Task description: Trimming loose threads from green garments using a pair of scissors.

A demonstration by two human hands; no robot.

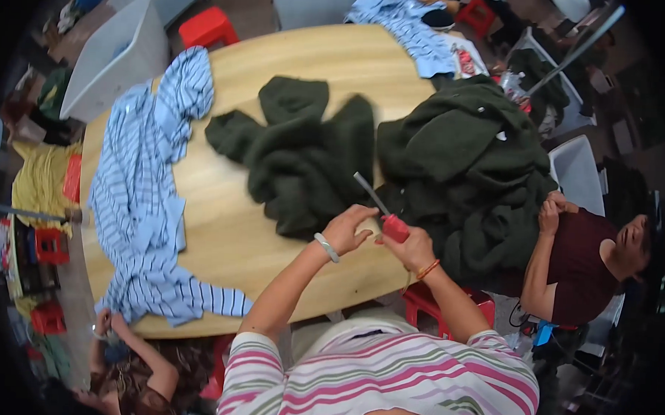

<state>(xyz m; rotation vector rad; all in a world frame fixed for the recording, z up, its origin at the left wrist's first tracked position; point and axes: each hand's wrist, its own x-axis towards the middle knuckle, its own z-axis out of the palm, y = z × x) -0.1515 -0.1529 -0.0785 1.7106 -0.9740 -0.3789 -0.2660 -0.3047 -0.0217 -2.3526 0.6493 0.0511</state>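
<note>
My right hand [412, 248] is closed round the red handle of a tool [395, 228] with a narrow metal shaft; its exact kind does not show. Just left of it, my left hand [348, 232] is open, thumb and fingers apart, with no object visible in it. Beyond my left hand a dark green garment [305, 158] lies crumpled on the wooden table [221, 217], partly blurred. To the right a larger pile of dark green garments [461, 161] rests on the table, close to the tool.
Blue striped shirts [144, 192] lie along the left side, where another person [147, 370] handles one end. At the right a person in a maroon top [586, 263] sits by the green pile. More striped cloth [407, 25] lies at the far edge. Red stools [208, 28] and white bins [120, 57] surround the table.
</note>
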